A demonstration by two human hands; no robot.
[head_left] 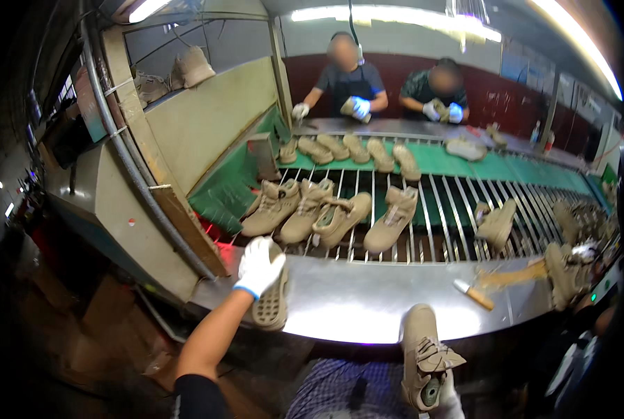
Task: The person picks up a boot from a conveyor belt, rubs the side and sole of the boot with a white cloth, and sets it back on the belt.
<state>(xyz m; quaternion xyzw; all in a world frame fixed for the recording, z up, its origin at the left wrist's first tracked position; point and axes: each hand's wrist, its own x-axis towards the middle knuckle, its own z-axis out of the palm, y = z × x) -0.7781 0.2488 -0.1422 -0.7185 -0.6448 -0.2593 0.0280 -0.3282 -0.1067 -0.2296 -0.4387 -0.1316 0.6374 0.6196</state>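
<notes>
My left hand point(259, 268), in a white glove with a blue cuff, closes over the far end of a tan shoe sole point(271, 307). The sole lies at the left front of the metal table point(347, 293), its near end showing a pattern of holes. Low in the view, my right hand point(449, 397), also gloved in white, grips a tan lace-up shoe point(421, 342) by its heel end. That shoe is held in front of the table's edge, toe pointing away from me. Its fingers are mostly hidden behind the shoe.
Several tan shoes point(390, 220) stand on a slatted metal rack point(444, 220) beyond the table. Loose soles point(378, 155) line the green belt point(431, 155) farther back. A wooden-handled brush point(474, 295) lies at right, near more shoes point(560, 276). Two people point(354, 87) work opposite; a post point(144, 174) stands left.
</notes>
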